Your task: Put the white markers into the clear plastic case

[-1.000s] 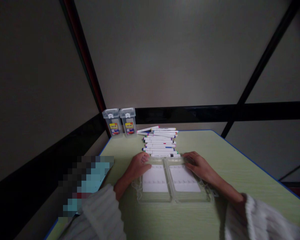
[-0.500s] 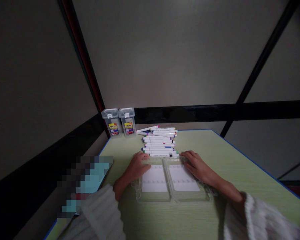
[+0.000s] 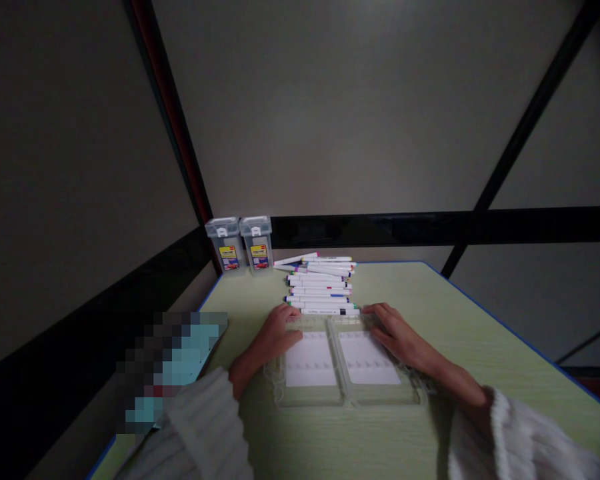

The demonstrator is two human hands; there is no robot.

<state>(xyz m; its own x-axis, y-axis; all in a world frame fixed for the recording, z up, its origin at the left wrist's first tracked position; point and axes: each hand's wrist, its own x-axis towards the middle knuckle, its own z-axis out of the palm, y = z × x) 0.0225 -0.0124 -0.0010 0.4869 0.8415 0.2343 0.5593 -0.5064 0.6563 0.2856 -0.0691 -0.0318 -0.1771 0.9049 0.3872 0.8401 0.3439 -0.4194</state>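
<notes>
A clear plastic case (image 3: 347, 400) lies unfolded flat on the table, its two halves side by side. Each half shows a white sheet, the left sheet (image 3: 310, 367) and the right sheet (image 3: 370, 367). My left hand (image 3: 276, 332) rests over the case's far left corner, thumb apart from the fingers. Over the far right part lies my right hand (image 3: 396, 335), its fingers stretched forward and thumb on the right half. Just beyond the case, several white markers (image 3: 320, 291) with coloured ends lie crosswise in a stack of rows. The nearest marker (image 3: 325, 311) lies between my fingertips.
Two clear lidded tubs, a left tub (image 3: 227, 247) and a right tub (image 3: 257, 245) with yellow labels, stand at the far left corner. A blurred-out light blue object (image 3: 190, 357) lies along the left edge. The pale green table (image 3: 480, 347) has a blue rim; walls stand behind and left.
The view shifts very slightly. My hands, the case and the markers stay in the same places.
</notes>
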